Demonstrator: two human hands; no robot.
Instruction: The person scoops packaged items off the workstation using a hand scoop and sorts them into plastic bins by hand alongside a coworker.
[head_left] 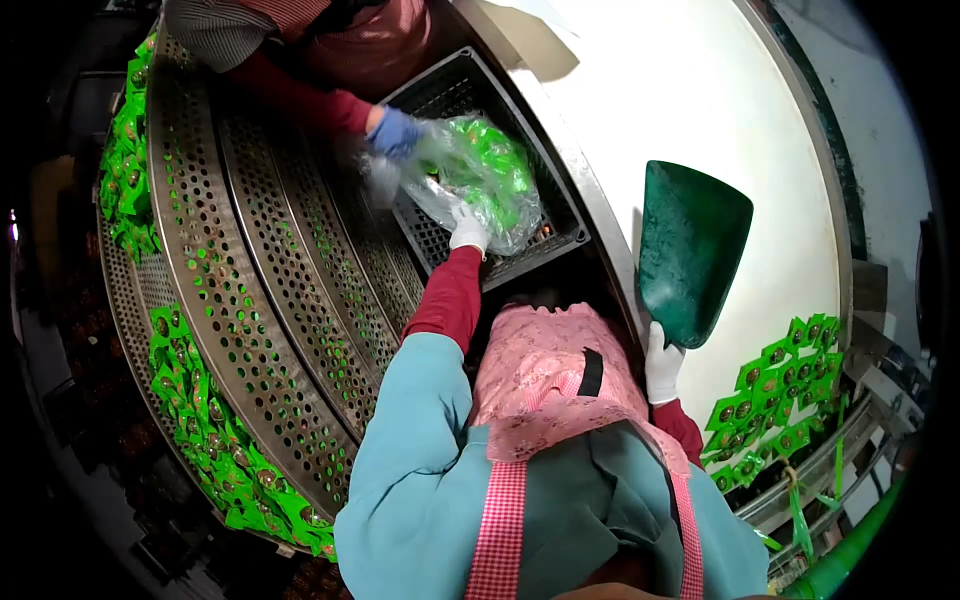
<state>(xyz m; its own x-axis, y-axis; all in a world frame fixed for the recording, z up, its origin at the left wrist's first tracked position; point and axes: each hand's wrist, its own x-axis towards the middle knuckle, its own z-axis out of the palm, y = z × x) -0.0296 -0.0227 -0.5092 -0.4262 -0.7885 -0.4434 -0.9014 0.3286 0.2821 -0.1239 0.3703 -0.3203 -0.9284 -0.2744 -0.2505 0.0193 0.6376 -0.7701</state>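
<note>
My left hand (468, 230), in a white glove, grips the near side of a clear plastic bag (520, 222). Bright green packets (492, 155) fill part of the bag, which lies in a black plastic crate (573, 240). My right hand (662, 366), also white-gloved, is closed around the lower end of a dark green scoop (695, 250). The scoop rests over the white tabletop (745, 110), its wide end pointing away from me. A co-worker's blue-gloved hand (395, 133) is at the bag's far left side, slightly blurred.
To my left stands a stepped, perforated metal rack (240, 290) with green packets (225, 440) along its outer edge. More green packets (780, 385) lie in rows on the table at right, beside a metal frame (830, 470). The co-worker (360, 45) stands beyond the crate.
</note>
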